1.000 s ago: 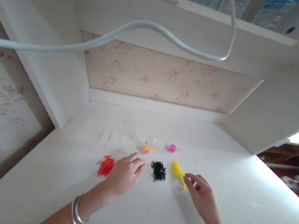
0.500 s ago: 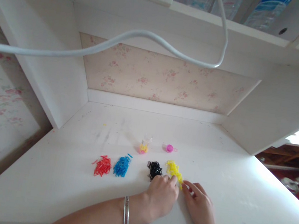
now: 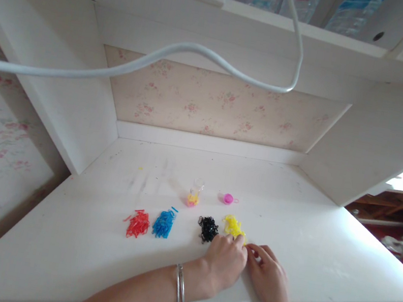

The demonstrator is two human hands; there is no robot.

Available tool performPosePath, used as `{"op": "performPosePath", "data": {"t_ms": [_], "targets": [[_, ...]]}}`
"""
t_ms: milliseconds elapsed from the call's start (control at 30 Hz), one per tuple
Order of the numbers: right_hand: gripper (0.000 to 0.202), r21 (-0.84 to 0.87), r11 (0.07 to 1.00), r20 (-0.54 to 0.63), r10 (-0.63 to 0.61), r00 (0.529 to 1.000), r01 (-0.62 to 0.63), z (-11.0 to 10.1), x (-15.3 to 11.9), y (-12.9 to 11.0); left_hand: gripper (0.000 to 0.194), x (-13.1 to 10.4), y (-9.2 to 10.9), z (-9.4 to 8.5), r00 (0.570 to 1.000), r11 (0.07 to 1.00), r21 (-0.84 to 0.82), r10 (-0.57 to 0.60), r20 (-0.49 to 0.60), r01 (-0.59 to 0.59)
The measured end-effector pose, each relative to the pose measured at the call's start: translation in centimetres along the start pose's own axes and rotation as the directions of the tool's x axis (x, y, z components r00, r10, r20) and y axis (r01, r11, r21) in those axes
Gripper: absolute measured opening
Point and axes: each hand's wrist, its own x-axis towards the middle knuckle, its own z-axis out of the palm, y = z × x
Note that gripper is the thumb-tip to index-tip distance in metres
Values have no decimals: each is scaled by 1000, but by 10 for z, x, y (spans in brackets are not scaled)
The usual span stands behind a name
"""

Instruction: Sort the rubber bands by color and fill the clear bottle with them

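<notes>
Near the front edge of our desk, yellow bands are lying just beyond our narrowed left hand and right hand, grips unclear.

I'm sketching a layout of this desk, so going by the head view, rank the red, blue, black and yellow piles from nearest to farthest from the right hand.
From the right hand:
1. Yellow pile: ahead and left.
2. Black pile: left of the yellow.
3. Blue pile: farther left.
4. Red pile: leftmost.
</notes>
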Motion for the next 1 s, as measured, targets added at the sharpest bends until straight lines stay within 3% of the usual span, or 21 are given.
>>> {"op": "performPosePath", "data": {"t_ms": [233,500,733,1000], "targets": [[34,57,998,-76,-13,997,18,0,1,2,22,2,4,-1,1000,1000,-11,-19,1,19],[39,132,990,-169,63,984,-41,-4,6,3,20,-4,-12,-22,991,988,-76,-132,-12,131],[39,141,989,-174,76,982,-52,-5,5,2,23,-14,-47,-58,954,960,-190,-240,-179,206],[40,149,988,-205,61,977,-30,-8,4,-4,22,-21,-102,-99,858,905,-375,-347,-380,200]]}}
